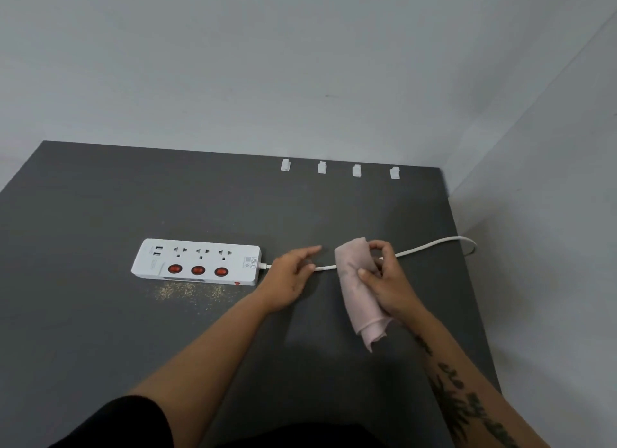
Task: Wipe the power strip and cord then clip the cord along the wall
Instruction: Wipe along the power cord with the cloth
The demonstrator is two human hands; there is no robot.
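Note:
A white power strip (pixel 197 261) with three red switches lies flat on the dark grey table (pixel 100 314). Its white cord (pixel 430 246) runs right and drops over the table's right edge. My left hand (pixel 290 277) rests on the cord just right of the strip, pinning it down with fingers extended. My right hand (pixel 384 277) grips a folded pink cloth (pixel 359 290), which is wrapped around the cord further right. Several white cable clips (pixel 322 167) stand in a row along the table's far edge at the wall.
Yellowish dust specks (pixel 187 292) are scattered on the table just in front of the power strip. A grey wall rises behind the table, and another wall meets it at the right corner. The table's right edge lies close to my right hand.

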